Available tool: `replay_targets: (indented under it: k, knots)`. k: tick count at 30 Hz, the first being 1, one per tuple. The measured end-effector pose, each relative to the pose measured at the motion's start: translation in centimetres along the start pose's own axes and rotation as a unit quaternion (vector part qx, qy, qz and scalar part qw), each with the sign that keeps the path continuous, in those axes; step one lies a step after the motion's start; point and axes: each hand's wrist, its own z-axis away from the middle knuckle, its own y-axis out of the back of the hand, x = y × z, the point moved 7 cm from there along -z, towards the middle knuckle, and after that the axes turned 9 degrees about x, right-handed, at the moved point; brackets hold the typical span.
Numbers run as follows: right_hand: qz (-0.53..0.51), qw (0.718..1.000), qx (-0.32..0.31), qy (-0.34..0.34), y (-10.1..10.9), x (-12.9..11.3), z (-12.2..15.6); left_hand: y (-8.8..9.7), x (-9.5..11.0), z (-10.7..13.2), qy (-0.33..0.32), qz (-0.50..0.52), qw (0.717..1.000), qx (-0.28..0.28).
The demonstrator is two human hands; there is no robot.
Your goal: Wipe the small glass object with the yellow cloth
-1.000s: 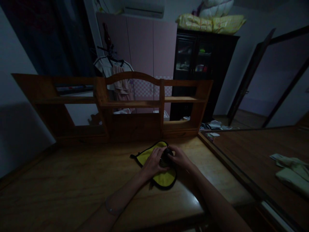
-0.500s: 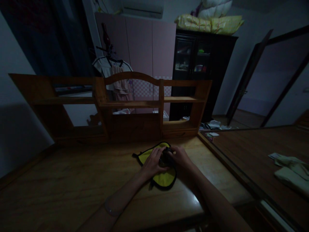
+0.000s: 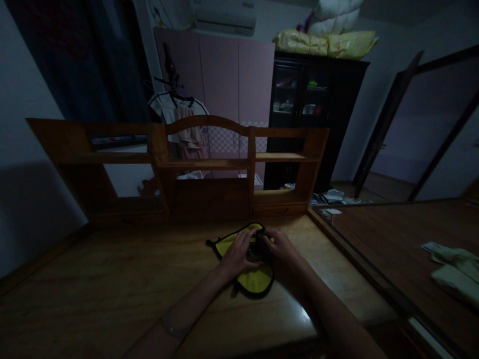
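A yellow cloth with a dark border (image 3: 254, 280) lies on the wooden desk (image 3: 112, 289), a little right of the middle. Both my hands rest on it and meet over a small dark object (image 3: 256, 251) that I cannot make out in the dim light. My left hand (image 3: 237, 256) curls its fingers against the object's left side. My right hand (image 3: 281, 248) is closed on its right side and top. A thin bracelet (image 3: 170, 325) circles my left forearm.
A low wooden shelf unit (image 3: 194, 164) stands along the back of the desk. A darker wooden surface (image 3: 392, 244) adjoins on the right, with pale folded cloths (image 3: 451, 269) on it. Behind are a pink wardrobe (image 3: 224, 89), a black cabinet (image 3: 310, 104) and hanging clothes (image 3: 183, 124).
The hands stay together on the dark object over the cloth, with only small finger shifts. The view has tilted slightly.
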Motion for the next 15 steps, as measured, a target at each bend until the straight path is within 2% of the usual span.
replay_targets:
  k: [7, 15]
  knots:
    - [-0.032, 0.998, -0.047, -0.001, -1.1, 1.2, 0.2, 0.3, 0.6, -0.1, -0.006, 0.009, 1.0, -0.002]
    - [-0.009, 0.999, -0.02, 0.033, -1.0, 0.0, 0.3, -0.1, 0.7, -0.1, -0.006, 0.005, 1.0, -0.006]
